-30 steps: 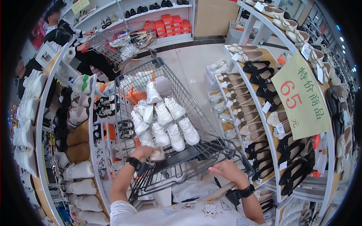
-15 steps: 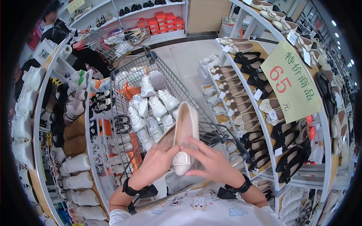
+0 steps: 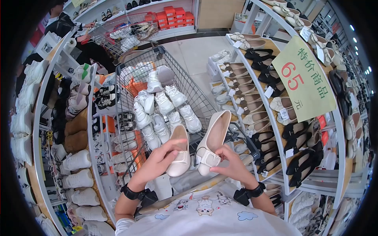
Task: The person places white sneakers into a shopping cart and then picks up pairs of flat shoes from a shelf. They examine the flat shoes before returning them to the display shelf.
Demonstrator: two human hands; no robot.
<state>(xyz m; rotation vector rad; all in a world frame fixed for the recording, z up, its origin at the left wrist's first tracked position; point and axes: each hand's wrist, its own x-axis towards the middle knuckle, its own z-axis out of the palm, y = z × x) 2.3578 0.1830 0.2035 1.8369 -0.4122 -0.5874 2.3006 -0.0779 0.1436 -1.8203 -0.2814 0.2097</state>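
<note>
Two cream flat shoes with square buckles are held side by side, toes toward me, above the near end of a shopping cart. My left hand [image 3: 160, 159] is closed round the left shoe [image 3: 180, 162], thumb and fingers at its opening. The right shoe [image 3: 219, 129] tilts outward; my right hand [image 3: 231, 162] pinches it near the buckle. A small gap parts the shoes. Beyond them, the wire cart [image 3: 193, 84] holds several white sneakers [image 3: 163, 103].
Shelves of flat shoes [image 3: 252, 106] stand at the right under a yellow price sign [image 3: 303, 78]. Shelves of sneakers [image 3: 80, 179] line the left. A person [image 3: 65, 25] is beside another cart [image 3: 122, 35] at the upper left. Red boxes [image 3: 173, 17] sit at the back.
The two shoes, overlapping before, are now apart. My right hand has moved right with one shoe, and its buckle now shows. The other shoe stands upright in my left hand.
</note>
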